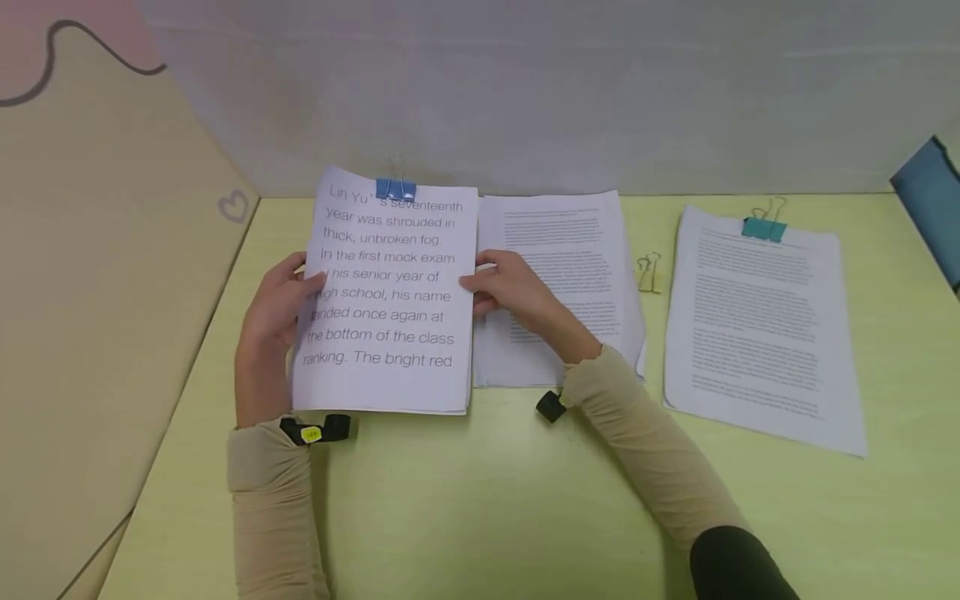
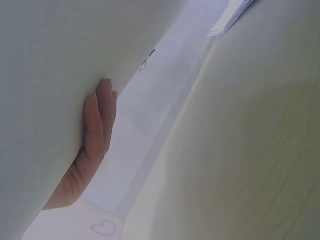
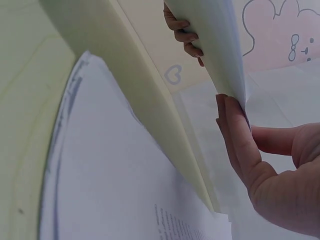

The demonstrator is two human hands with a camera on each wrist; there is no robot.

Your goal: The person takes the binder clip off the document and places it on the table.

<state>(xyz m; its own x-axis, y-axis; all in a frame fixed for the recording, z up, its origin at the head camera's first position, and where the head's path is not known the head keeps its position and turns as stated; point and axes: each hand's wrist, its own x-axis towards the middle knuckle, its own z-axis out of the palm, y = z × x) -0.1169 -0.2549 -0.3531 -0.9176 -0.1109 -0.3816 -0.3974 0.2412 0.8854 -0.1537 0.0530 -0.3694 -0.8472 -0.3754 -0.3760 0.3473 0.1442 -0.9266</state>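
Observation:
A stack of printed paper (image 1: pixel 382 292) with large text is held up off the table, a blue binder clip (image 1: pixel 396 190) on its top edge. My left hand (image 1: pixel 279 302) grips its left side, thumb on the front; in the left wrist view the fingers (image 2: pixel 94 125) lie against the back. At the right edge my right hand (image 1: pixel 513 287) pinches the sheets between thumb and fingers, as the right wrist view shows. Beneath the right forearm lies a second stack of paper (image 1: pixel 555 217) with small print, partly covered by the held one.
To the right lies another printed stack (image 1: pixel 757 333) with a teal binder clip (image 1: pixel 765 229) at its top. Between the stacks sits a loose gold-coloured binder clip (image 1: pixel 649 275). A grey-white wall (image 1: pixel 562 100) rises behind the table, and a blue object (image 1: pixel 930 208) stands at the far right.

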